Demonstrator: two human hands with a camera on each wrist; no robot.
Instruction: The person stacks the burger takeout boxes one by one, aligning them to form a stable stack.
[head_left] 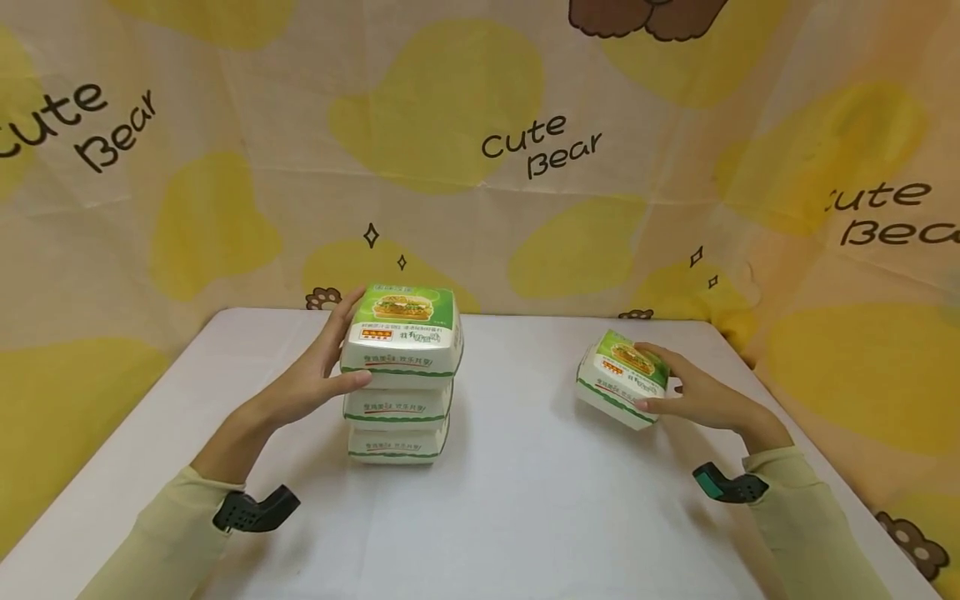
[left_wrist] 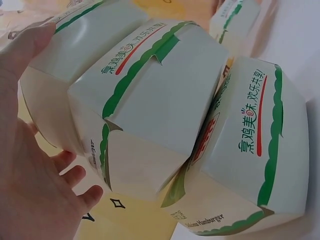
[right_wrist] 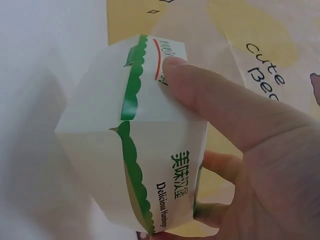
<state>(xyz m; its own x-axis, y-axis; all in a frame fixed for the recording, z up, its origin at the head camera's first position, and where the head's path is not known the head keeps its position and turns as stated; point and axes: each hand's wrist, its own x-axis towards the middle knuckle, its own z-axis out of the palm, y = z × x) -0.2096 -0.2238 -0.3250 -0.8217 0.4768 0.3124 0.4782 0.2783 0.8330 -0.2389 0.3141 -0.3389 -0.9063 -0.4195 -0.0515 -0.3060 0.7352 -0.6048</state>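
Observation:
Three white and green hamburger boxes stand stacked left of the middle in the head view. My left hand (head_left: 307, 383) grips the top hamburger box (head_left: 401, 333) from its left side, thumb on the front and fingers round the back. Beneath it are the middle box (head_left: 397, 407) and the bottom box (head_left: 396, 446), both also large in the left wrist view. To the right, my right hand (head_left: 693, 392) holds another hamburger box (head_left: 622, 379) by its right side. That box is tilted, and in the right wrist view the thumb (right_wrist: 200, 90) presses its printed front.
A white table (head_left: 517, 500) lies under everything. Behind it hangs a cream and yellow cloth (head_left: 450, 108) printed with "Cute Bear", which also runs along both sides. Dark bands (head_left: 255, 510) sit on both wrists over pale sleeves.

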